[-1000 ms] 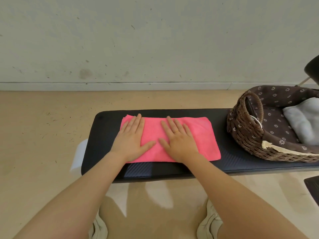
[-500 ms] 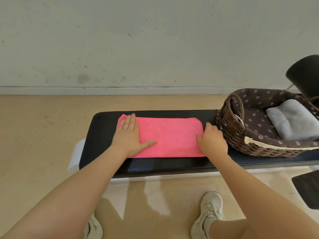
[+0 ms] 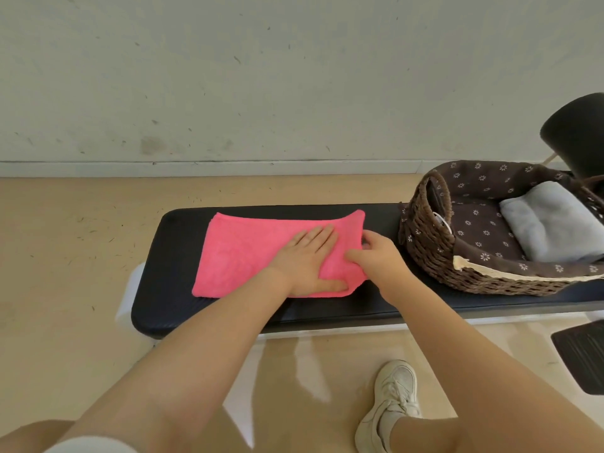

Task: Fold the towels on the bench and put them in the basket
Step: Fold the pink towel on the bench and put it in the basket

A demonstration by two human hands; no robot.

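Observation:
A pink towel point(image 3: 248, 253), folded to a flat rectangle, lies on the black padded bench point(image 3: 170, 256). My left hand point(image 3: 307, 259) rests flat on the towel's right half, fingers spread, pressing it down. My right hand point(image 3: 376, 256) grips the towel's right edge, which is lifted a little off the bench. Just to the right stands a brown wicker basket point(image 3: 425, 243) with a dark flowered lining. A folded grey towel point(image 3: 552, 223) lies inside it.
The bench runs left to right in front of a pale wall, on a tan floor. A black rounded object point(image 3: 575, 135) stands behind the basket at the far right. A dark ribbed mat point(image 3: 585, 354) lies on the floor at right. My white shoe point(image 3: 392, 403) is below the bench.
My left hand slid from the towel's left end to its right half. My right hand went to the right edge, closed on it and raised it slightly. The view shifted right.

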